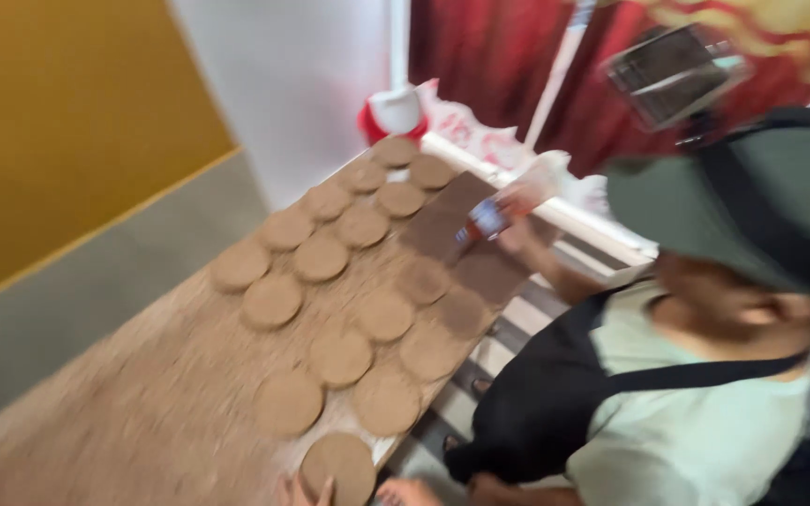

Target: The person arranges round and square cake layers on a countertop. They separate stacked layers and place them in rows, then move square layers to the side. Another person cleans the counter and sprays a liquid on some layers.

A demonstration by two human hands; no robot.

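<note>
A long wooden board runs from near left to far right, dusted with brown flour or clay dust. On it lie flat, round brown discs, laid in loose rows and kept just apart, probably so they do not stick to one another. I count roughly 18, though the blur makes that uncertain.

At the near edge, the wearer's hand shows only as fingertips touching the nearest disc, which sits right at the board's near corner. It seems to be steadying or setting that disc down; I cannot tell whether the fingers are spread or pinching, nor which hand it is. The other hand is out of view.

On the right stands a co-worker in a dark cap, pale shirt and black apron. That person's hand holds a small bottle over the far discs, tilted as if to sprinkle them. Red curtains hang behind.
</note>
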